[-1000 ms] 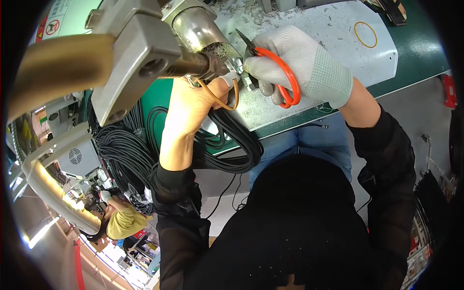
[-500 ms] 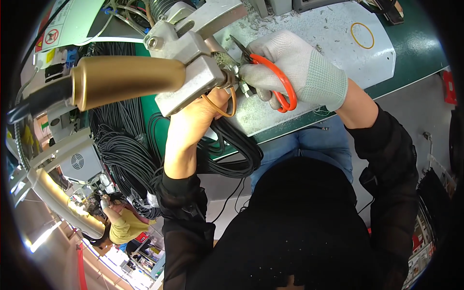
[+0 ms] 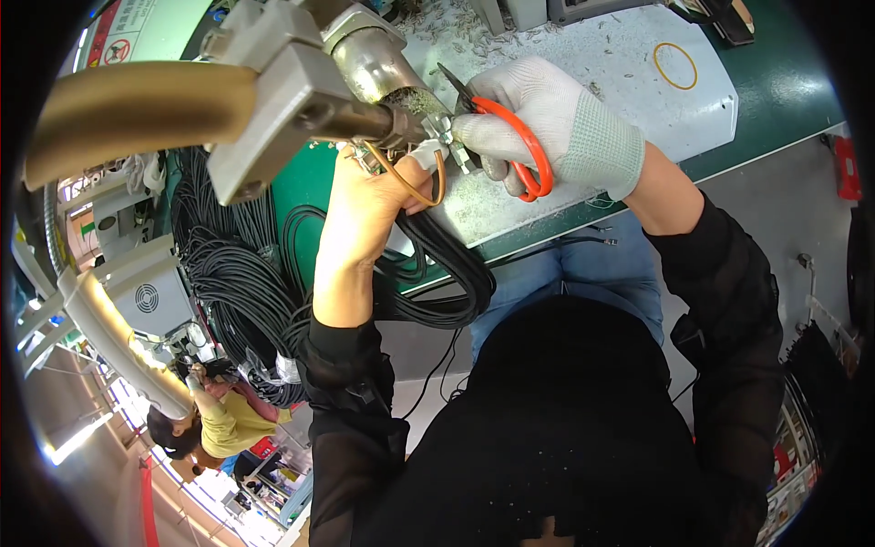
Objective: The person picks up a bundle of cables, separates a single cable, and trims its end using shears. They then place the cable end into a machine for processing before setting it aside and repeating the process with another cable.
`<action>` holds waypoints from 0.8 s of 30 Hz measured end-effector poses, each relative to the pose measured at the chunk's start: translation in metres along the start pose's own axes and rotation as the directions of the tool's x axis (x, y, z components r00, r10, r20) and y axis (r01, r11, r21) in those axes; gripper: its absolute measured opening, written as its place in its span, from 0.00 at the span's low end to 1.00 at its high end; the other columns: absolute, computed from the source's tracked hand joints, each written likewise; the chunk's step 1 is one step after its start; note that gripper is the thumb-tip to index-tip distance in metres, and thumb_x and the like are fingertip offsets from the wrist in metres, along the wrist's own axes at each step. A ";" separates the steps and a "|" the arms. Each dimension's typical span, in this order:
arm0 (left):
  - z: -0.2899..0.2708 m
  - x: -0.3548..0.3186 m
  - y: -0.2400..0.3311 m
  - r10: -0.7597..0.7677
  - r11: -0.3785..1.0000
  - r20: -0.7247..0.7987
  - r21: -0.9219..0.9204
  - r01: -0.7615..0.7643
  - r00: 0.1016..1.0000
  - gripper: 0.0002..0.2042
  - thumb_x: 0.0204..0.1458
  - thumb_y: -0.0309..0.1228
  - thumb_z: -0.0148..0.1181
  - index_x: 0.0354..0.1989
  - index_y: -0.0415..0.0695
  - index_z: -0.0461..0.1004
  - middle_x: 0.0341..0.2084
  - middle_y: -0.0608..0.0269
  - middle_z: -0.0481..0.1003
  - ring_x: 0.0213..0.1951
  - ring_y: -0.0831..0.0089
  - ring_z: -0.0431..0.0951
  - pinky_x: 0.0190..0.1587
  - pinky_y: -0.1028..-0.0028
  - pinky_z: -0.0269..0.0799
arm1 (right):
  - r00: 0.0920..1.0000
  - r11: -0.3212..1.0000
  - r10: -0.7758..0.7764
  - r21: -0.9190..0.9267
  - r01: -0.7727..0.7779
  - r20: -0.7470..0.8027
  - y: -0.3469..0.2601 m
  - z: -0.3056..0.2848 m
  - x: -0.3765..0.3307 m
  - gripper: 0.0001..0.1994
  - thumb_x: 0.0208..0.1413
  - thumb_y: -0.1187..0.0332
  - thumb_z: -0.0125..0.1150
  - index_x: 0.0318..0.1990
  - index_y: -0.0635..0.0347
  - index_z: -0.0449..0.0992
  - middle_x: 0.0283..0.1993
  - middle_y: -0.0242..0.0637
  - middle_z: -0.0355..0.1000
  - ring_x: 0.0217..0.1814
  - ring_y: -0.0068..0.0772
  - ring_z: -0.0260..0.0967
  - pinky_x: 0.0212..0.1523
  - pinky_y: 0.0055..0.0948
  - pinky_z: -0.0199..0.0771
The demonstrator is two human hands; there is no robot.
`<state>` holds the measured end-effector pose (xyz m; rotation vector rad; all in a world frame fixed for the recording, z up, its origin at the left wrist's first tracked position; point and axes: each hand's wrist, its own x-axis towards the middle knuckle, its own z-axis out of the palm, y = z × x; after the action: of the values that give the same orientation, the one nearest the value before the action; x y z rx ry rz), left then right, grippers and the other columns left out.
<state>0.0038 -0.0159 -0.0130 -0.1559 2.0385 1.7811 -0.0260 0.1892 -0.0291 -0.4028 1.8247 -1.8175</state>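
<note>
My right hand [image 3: 556, 123], in a white knit glove with a pale green cuff, is closed around red-handled scissors [image 3: 529, 155]. Their dark blades point up and to the left. Its thumb and fingertips touch small silver metal connectors [image 3: 442, 130] at the end of the cable bundle. My bare left hand [image 3: 369, 205] curls around black cables [image 3: 447, 264] just left of the glove, its fingers partly hidden. White wrap covers one fingertip. A tan rubber band [image 3: 436, 196] loops beside that finger. Above the left hand hangs a metal clamp block [image 3: 283, 109] with a gold handle [image 3: 137, 109].
A silver cylinder [image 3: 374, 64] stands behind the connectors. Metal scraps litter the white sheet [image 3: 620, 55] on the green table [image 3: 784, 82]. Another rubber band [image 3: 675, 66] lies on it. Thick black cable coils [image 3: 232, 264] hang at left. A person in yellow [image 3: 228, 424] works farther off.
The gold handle and its metal block have swung up and left, uncovering the silver cylinder and more of my left hand. My right hand, still holding the scissors, has barely shifted.
</note>
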 end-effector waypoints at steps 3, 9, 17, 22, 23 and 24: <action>0.006 -0.007 -0.009 0.034 0.918 0.045 -0.396 -0.014 0.998 0.05 0.51 0.23 0.55 0.34 0.35 0.70 0.23 0.60 0.72 0.18 0.79 0.67 0.21 0.79 0.63 | 0.962 0.956 -0.271 -0.122 0.268 -0.012 0.010 0.002 0.000 0.14 0.54 0.63 0.56 0.23 0.65 0.70 0.14 0.35 0.67 0.12 0.20 0.63 0.14 0.21 0.63; 0.013 -0.043 -0.037 0.135 0.891 -0.249 -0.392 -0.227 0.959 0.06 0.53 0.22 0.52 0.39 0.35 0.68 0.31 0.52 0.75 0.19 0.77 0.69 0.24 0.77 0.69 | 0.970 0.968 -0.203 -0.177 0.177 -0.137 0.006 0.007 -0.037 0.14 0.54 0.62 0.55 0.25 0.65 0.70 0.14 0.33 0.66 0.14 0.20 0.64 0.16 0.20 0.63; 0.031 -0.082 -0.018 0.072 0.950 0.104 -0.310 -0.037 0.992 0.06 0.53 0.22 0.53 0.38 0.35 0.69 0.27 0.55 0.77 0.24 0.76 0.75 0.28 0.76 0.71 | 0.769 0.704 -0.246 -0.654 -0.277 -0.591 -0.020 -0.005 -0.116 0.14 0.55 0.64 0.53 0.40 0.68 0.73 0.16 0.29 0.65 0.16 0.17 0.62 0.20 0.19 0.61; 0.046 -0.091 -0.005 0.055 0.998 0.368 -0.019 -0.052 0.928 0.04 0.51 0.22 0.56 0.34 0.36 0.71 0.25 0.61 0.77 0.27 0.81 0.74 0.30 0.80 0.69 | 0.993 0.942 -0.099 -0.328 0.070 -0.071 -0.040 0.042 -0.111 0.12 0.50 0.63 0.59 0.28 0.64 0.70 0.17 0.39 0.66 0.17 0.31 0.69 0.23 0.26 0.67; 0.048 -0.091 -0.004 0.059 0.998 0.370 -0.017 -0.057 0.927 0.04 0.51 0.22 0.56 0.34 0.36 0.71 0.25 0.61 0.77 0.27 0.81 0.74 0.30 0.80 0.69 | 0.995 0.954 -0.082 -0.294 0.062 -0.055 -0.040 0.041 -0.109 0.11 0.50 0.64 0.59 0.30 0.66 0.71 0.17 0.36 0.67 0.17 0.27 0.67 0.22 0.23 0.66; 0.049 -0.092 -0.003 0.057 0.998 0.374 -0.007 -0.059 0.926 0.05 0.51 0.22 0.56 0.35 0.36 0.71 0.25 0.61 0.76 0.28 0.81 0.74 0.31 0.81 0.69 | 0.997 0.965 -0.065 -0.259 0.054 -0.036 -0.040 0.039 -0.107 0.11 0.50 0.65 0.58 0.32 0.67 0.73 0.17 0.34 0.68 0.16 0.22 0.65 0.21 0.21 0.65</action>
<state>0.0992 0.0134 0.0157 0.2336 1.7863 1.6871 0.0771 0.2148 0.0284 -0.5213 2.1096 -1.6425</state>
